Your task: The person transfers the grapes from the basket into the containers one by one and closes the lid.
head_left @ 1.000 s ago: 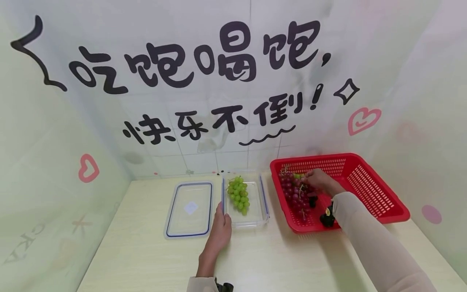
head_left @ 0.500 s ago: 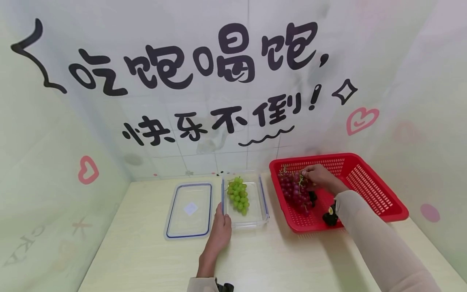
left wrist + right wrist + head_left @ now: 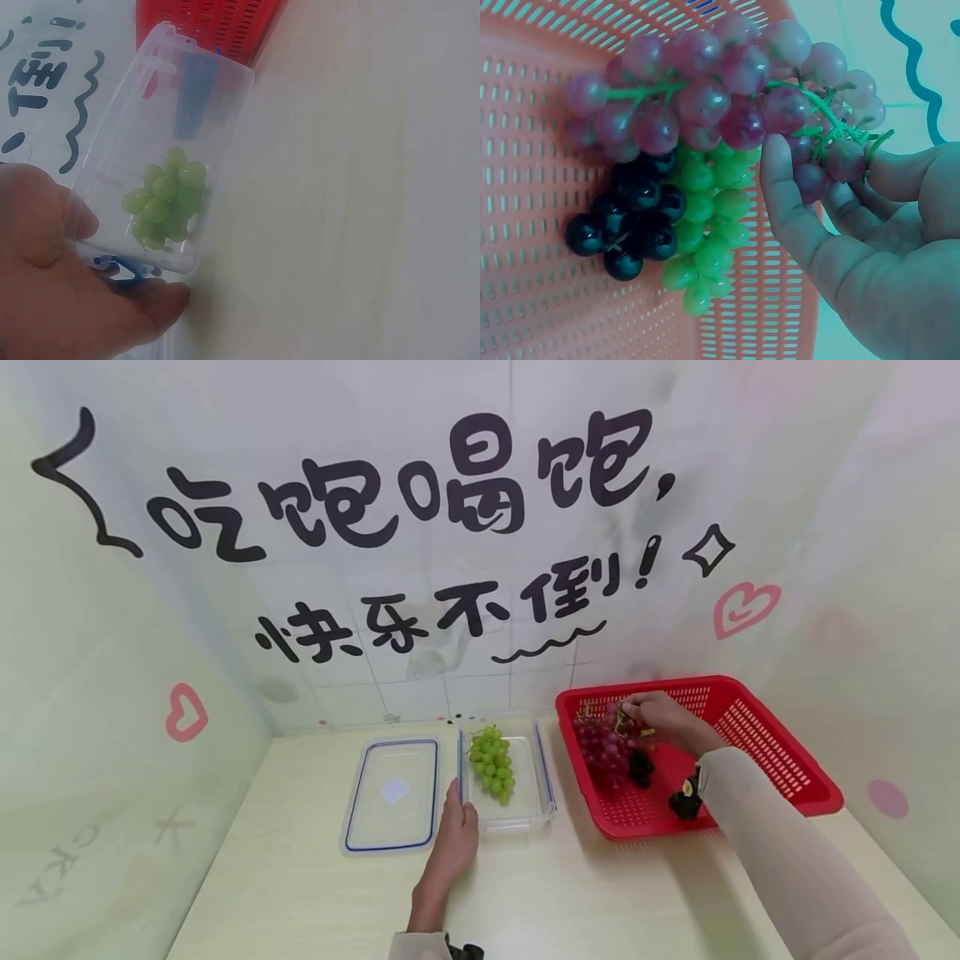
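My right hand [image 3: 662, 717], over the left part of the red basket [image 3: 780, 752], pinches the green stem of a bunch of red grapes [image 3: 705, 101]. The bunch stretches across the right wrist view, above black grapes [image 3: 634, 202] and green grapes [image 3: 709, 255] in the basket. In the head view the hand hides part of its stem. My left hand [image 3: 453, 843] holds the front left corner of a clear food container [image 3: 525, 822], thumb and fingers around a blue-edged clip [image 3: 124, 270]. One bunch of green grapes [image 3: 492, 768] lies inside the container.
A clear lid [image 3: 390, 822] with a blue seal lies on the pale table [image 3: 300, 893], left of the container. Behind the table stands a printed wall [image 3: 420, 685] with black lettering. The basket has raised slotted sides.
My right hand has taken hold of the red grapes' stem and raised it slightly, while the black grapes show more. My left hand has stayed at the container.
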`<state>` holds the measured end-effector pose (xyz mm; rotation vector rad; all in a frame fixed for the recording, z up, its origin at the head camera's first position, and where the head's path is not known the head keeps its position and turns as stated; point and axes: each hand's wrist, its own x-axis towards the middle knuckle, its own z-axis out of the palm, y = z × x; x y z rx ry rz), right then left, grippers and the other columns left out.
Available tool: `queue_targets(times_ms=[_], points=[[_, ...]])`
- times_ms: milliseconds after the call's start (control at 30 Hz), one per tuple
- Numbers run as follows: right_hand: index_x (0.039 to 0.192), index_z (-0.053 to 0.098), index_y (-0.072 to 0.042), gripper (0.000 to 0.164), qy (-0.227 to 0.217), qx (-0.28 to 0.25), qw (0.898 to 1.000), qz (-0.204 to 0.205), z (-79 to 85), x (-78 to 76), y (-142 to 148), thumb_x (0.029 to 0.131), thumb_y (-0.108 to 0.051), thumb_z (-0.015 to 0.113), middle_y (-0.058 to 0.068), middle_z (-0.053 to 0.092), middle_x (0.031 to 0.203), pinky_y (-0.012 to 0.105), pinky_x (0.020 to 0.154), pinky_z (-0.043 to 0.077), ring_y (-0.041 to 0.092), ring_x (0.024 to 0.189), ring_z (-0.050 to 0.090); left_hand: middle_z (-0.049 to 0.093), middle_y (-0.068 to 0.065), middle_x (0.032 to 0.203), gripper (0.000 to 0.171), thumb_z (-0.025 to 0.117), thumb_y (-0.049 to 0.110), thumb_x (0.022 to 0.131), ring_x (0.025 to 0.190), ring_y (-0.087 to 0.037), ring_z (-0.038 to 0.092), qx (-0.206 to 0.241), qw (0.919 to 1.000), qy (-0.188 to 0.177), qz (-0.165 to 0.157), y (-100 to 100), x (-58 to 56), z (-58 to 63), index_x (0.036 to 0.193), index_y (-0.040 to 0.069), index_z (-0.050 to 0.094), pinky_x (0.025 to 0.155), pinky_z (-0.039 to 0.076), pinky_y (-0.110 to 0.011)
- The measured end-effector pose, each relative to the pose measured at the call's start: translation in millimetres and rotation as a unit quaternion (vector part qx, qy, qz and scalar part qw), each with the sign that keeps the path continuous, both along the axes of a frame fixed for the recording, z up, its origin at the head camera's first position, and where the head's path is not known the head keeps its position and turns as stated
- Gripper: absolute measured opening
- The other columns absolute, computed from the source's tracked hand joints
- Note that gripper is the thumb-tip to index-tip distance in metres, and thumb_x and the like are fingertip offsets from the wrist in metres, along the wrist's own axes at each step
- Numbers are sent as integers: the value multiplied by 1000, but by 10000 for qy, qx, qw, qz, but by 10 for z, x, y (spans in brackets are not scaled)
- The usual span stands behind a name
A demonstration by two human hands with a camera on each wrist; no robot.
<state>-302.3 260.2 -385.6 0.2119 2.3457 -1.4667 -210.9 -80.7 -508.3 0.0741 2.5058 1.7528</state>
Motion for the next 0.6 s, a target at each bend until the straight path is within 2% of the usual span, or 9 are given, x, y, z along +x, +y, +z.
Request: queue_targets(times_ms=[167, 300, 500, 600], points=[[132, 53, 0, 36, 66, 15, 10000, -10, 60, -21, -43, 105, -22, 46, 17, 50, 122, 49, 96, 54, 30, 103, 54, 12, -34, 159, 56, 26, 8, 106, 148, -46, 12, -6, 10000, 51, -24, -12, -5, 1, 155, -8, 5, 118, 15, -62], [136, 52, 0, 39, 91, -63, 9999, -122, 99, -35, -60, 105, -22, 46, 17, 48, 127, 51, 99, 51, 31, 108, 51, 13, -34, 159, 55, 26, 7, 106, 148, -46, 12, 29, 9999, 115, -48, -1, -25, 4, 155, -8, 6, 118, 15, -62], [125, 55, 3, 32, 388, -270, 9989, -7, 155, -41, -81, 106, -19, 43, 15, 46, 116, 51, 97, 53, 30, 107, 47, 14, -33, 159, 55, 26, 8, 106, 148, -45, 14, 27, 10000, 53, 5, 1, -16, -8, 155, -7, 7, 119, 16, -61], [126, 55, 2, 32, 418, -286, 9987, 5, 207, -34, -115, 105, -20, 44, 14, 46, 115, 47, 96, 54, 29, 106, 47, 14, -33, 159, 55, 26, 8, 106, 148, -45, 14, 10, 10000, 34, 10, -5, -13, -14, 155, -7, 7, 118, 16, -61]])
